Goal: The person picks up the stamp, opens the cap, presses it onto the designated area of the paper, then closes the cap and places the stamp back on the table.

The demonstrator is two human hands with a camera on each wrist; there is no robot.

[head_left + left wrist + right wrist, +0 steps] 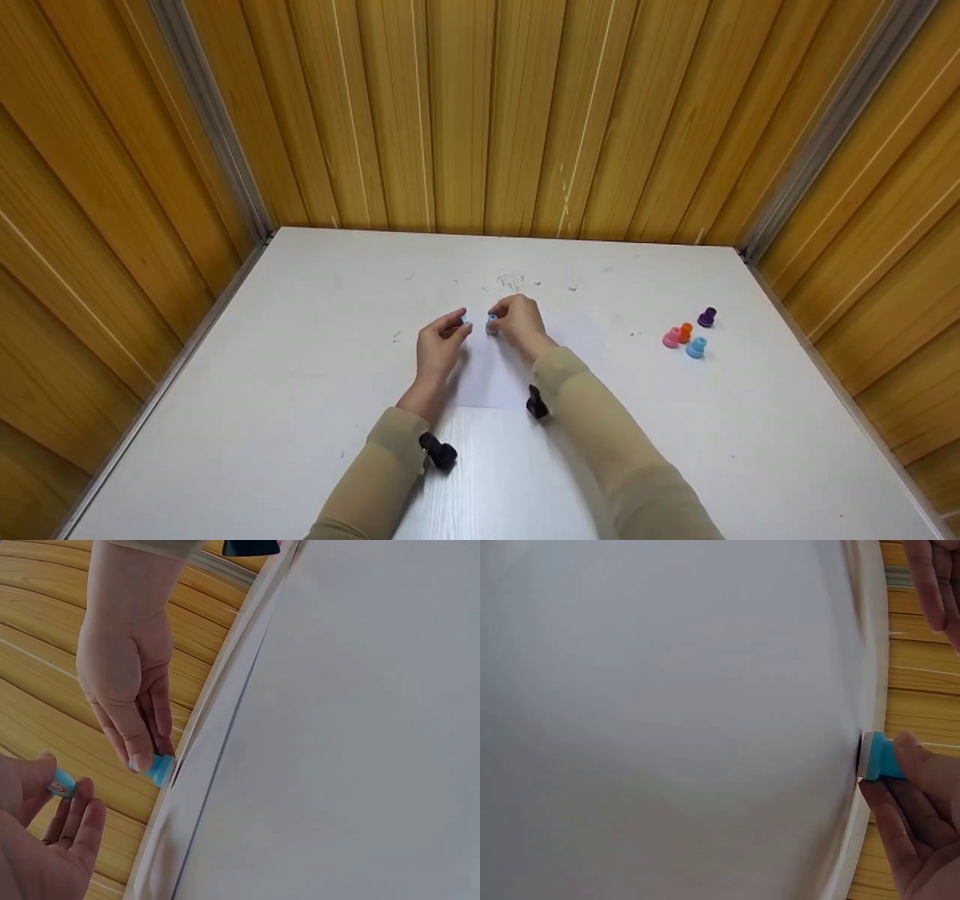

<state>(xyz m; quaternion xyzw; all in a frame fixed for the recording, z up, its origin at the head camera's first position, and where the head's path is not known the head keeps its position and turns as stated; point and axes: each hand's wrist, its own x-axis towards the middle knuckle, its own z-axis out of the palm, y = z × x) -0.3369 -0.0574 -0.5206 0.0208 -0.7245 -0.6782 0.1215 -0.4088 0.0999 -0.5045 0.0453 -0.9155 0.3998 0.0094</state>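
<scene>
Between the thumb and fingers of my left hand [439,349] is a small light-blue cap [60,783] with a reddish mark on its face. My right hand [520,322] pinches a light-blue toy stamp [889,757] by its narrow handle, its pale wide base down at the white paper sheet [480,382]. Whether the base touches the paper I cannot tell. Both hands are over the sheet's far left part, a short gap apart. The right forearm covers part of the sheet.
To the right on the white table [300,360] stand a pink stamp [672,337], an orange stamp [685,333], a purple stamp [707,317] and another light-blue stamp [697,347]. Wood-patterned walls [457,120] border the table at the back and both sides.
</scene>
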